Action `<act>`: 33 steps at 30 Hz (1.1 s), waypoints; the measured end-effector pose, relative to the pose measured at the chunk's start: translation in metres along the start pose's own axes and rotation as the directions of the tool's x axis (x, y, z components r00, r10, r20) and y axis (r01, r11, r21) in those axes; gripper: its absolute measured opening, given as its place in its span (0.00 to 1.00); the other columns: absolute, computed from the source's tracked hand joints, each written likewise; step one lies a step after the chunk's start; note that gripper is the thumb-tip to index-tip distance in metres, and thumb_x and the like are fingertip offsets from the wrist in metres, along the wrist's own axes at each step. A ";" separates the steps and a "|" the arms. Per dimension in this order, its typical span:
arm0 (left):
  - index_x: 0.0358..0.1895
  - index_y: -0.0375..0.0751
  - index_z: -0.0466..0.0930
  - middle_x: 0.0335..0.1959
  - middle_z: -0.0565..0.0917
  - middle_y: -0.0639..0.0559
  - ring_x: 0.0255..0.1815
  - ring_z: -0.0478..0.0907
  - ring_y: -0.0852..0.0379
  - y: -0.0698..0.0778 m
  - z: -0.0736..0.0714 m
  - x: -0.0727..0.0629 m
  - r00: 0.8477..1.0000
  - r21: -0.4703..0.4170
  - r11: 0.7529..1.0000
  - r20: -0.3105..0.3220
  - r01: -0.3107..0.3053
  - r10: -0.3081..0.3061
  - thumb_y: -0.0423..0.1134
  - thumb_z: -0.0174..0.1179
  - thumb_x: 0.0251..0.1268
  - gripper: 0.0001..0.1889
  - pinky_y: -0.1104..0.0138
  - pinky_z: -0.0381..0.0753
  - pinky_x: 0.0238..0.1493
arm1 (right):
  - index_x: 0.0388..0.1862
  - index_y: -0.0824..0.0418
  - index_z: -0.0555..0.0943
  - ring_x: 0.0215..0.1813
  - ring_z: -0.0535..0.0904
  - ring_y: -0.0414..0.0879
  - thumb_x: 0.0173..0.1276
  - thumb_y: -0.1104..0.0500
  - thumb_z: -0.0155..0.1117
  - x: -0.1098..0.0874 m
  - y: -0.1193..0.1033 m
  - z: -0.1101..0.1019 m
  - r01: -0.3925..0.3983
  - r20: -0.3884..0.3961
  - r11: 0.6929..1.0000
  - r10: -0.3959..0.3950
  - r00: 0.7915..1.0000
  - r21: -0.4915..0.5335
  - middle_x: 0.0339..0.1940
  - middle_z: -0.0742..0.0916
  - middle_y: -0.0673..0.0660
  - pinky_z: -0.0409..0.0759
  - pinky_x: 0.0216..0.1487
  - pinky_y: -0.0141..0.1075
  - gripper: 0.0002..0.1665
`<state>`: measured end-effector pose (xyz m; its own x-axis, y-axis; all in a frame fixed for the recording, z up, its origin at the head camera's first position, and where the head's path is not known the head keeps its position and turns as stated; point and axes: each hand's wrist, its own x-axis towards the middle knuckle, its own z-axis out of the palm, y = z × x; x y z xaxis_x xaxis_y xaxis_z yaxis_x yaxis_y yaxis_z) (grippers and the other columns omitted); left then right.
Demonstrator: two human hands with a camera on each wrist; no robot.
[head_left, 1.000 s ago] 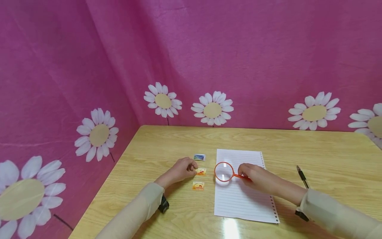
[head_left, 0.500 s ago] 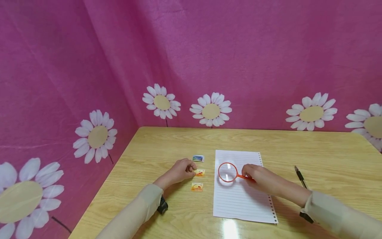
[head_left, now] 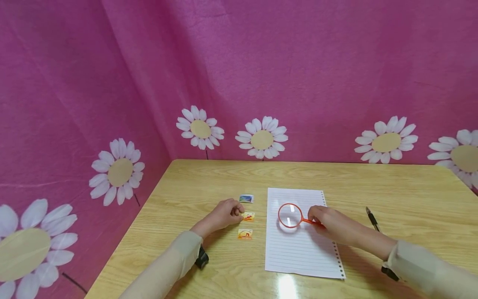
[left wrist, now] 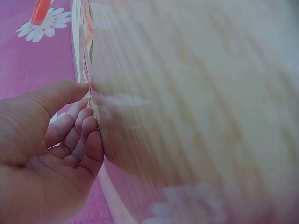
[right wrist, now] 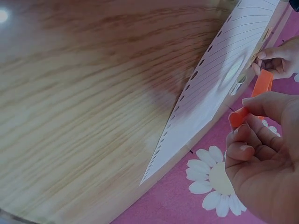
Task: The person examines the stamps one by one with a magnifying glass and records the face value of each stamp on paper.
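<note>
In the head view my left hand (head_left: 226, 214) rests on the table at the left edge of the middle small yellow-and-red picture card (head_left: 248, 216), which looks like a stamp. Its thumb and fingertips touch down there, the other fingers curled; whether they pinch the edge is unclear. A blue card (head_left: 246, 199) lies beyond it and another yellow-orange card (head_left: 245, 234) nearer. My right hand (head_left: 332, 224) grips the handle of an orange-rimmed magnifying glass (head_left: 301, 220), its lens above the lined paper (head_left: 298, 257). In the right wrist view thumb and fingers pinch the orange handle (right wrist: 239, 116).
The paper has punched holes along its right side. A black-tipped pen (head_left: 371, 218) lies right of the paper, partly hidden by my right forearm. Pink cloth (head_left: 317, 83) with white flowers hangs behind and left of the wooden table (head_left: 209, 178).
My right hand has shifted right with the magnifying glass, bringing the lens from the paper's left edge fully over the paper. My left hand stays at the middle card.
</note>
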<state>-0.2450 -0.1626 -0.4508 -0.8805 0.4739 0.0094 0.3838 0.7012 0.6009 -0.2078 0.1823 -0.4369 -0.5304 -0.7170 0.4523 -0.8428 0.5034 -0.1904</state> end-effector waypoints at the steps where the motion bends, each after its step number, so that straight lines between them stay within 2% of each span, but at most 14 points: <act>1: 0.38 0.36 0.79 0.31 0.75 0.50 0.32 0.67 0.60 0.000 0.000 0.000 1.000 -0.002 1.000 0.001 0.001 -0.001 0.30 0.64 0.62 0.04 0.73 0.68 0.35 | 0.29 0.59 0.74 0.29 0.69 0.33 0.48 0.77 0.69 -0.001 0.000 -0.001 -0.007 0.006 1.000 0.007 1.000 0.001 0.25 0.76 0.45 0.69 0.27 0.26 0.18; 5: 0.38 0.37 0.79 0.31 0.75 0.51 0.32 0.67 0.60 0.001 0.000 0.000 1.000 -0.004 1.000 0.003 0.005 -0.005 0.30 0.64 0.62 0.04 0.73 0.68 0.35 | 0.30 0.60 0.75 0.29 0.67 0.33 0.51 0.76 0.69 -0.005 -0.001 -0.006 -0.038 0.040 0.999 0.038 0.998 0.002 0.25 0.75 0.44 0.68 0.28 0.25 0.16; 13: 0.37 0.38 0.79 0.31 0.75 0.51 0.33 0.67 0.60 0.000 0.000 0.001 1.000 -0.008 1.000 0.004 0.005 -0.005 0.30 0.64 0.62 0.04 0.74 0.68 0.35 | 0.30 0.60 0.76 0.30 0.71 0.33 0.52 0.76 0.68 -0.012 0.000 -0.013 -0.100 0.081 0.995 0.100 0.992 -0.005 0.26 0.78 0.45 0.73 0.29 0.29 0.14; 24: 0.37 0.37 0.79 0.32 0.76 0.50 0.33 0.67 0.60 0.002 0.000 0.000 1.000 -0.010 1.000 0.006 0.000 0.000 0.30 0.64 0.62 0.04 0.74 0.68 0.35 | 0.29 0.59 0.74 0.28 0.67 0.31 0.49 0.75 0.71 -0.023 0.006 -0.016 -0.068 0.031 0.997 0.069 0.997 -0.036 0.24 0.77 0.44 0.67 0.26 0.24 0.17; 33: 0.37 0.38 0.80 0.31 0.75 0.52 0.32 0.67 0.60 0.001 0.001 0.002 1.000 0.000 1.000 -0.005 0.023 -0.023 0.31 0.65 0.62 0.04 0.74 0.67 0.34 | 0.29 0.60 0.74 0.28 0.64 0.28 0.47 0.74 0.73 -0.035 0.011 -0.020 -0.051 -0.003 0.997 0.051 0.999 -0.066 0.24 0.76 0.43 0.64 0.25 0.22 0.18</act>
<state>-0.2456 -0.1604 -0.4509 -0.8903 0.4553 -0.0007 0.3636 0.7120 0.6007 -0.1972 0.2225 -0.4374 -0.5726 -0.6886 0.4449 -0.8067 0.5701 -0.1558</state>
